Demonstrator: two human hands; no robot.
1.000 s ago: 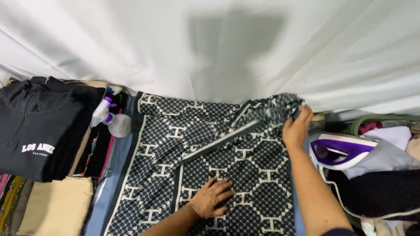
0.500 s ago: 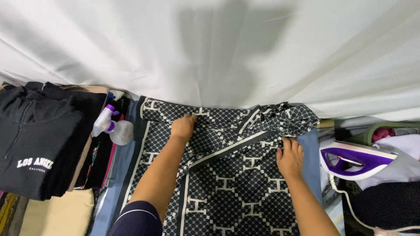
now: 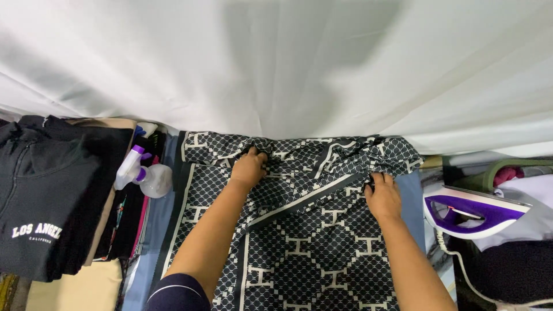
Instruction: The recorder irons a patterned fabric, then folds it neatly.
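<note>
White cloth (image 3: 322,63) hangs as a backdrop across the far side, and below it a blue padded board (image 3: 156,224) carries a dark scarf (image 3: 311,242) printed with pale lattice and block shapes.

From the head camera, the left hand (image 3: 249,168) lies on the far part of the scarf, palm down, fingers curled into the bunched fabric near the top edge; it looks to be pinching a fold, though the fingertips are partly buried in cloth. The right hand (image 3: 383,196) rests on the scarf towards its right edge, fingers bent and pressing at the spot where a pale stripe runs diagonally between the two hands. The fabric between and beyond the hands is rumpled, while the stretch nearer the person lies flat.

Left of the left hand, just off the board, a spray bottle (image 3: 144,173) with a purple nozzle lies on its side. Further left sits a stack of folded clothes topped by a black sweatshirt (image 3: 46,190). Right of the right hand, well apart, stands a purple and white iron (image 3: 472,210).
</note>
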